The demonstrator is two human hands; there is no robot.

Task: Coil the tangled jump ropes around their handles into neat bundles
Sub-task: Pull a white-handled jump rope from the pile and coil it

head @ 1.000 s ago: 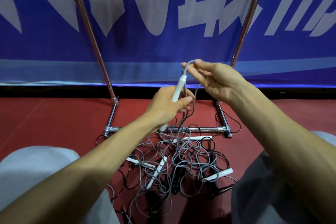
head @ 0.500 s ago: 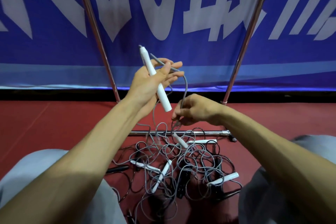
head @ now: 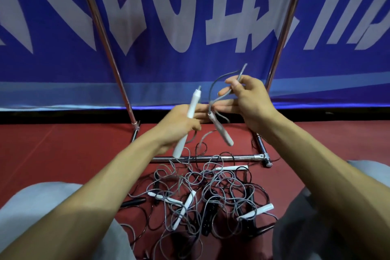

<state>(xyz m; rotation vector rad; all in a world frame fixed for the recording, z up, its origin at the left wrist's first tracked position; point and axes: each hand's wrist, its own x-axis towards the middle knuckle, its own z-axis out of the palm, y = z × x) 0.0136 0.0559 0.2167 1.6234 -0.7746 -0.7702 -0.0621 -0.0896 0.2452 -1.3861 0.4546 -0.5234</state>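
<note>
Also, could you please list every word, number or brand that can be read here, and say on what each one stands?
Blue banner: large white characters, cut off by the top edge of the picture; none reads whole, so there is nothing to quote.
White handle in the left hand: no print visible.
Handles on the floor: too small to tell.

It looks like a sports hall or gym from where I stand; the floor [head: 63, 154] is smooth red sports matting; a big blue banner [head: 168, 17] with huge white lettering stretches across the back, behind a chrome tube frame [head: 104, 34] whose foot bar [head: 211, 157] rests on the floor; grey and black jump ropes [head: 213, 188] with white handles [head: 256, 211] lie tangled in front of it.
</note>
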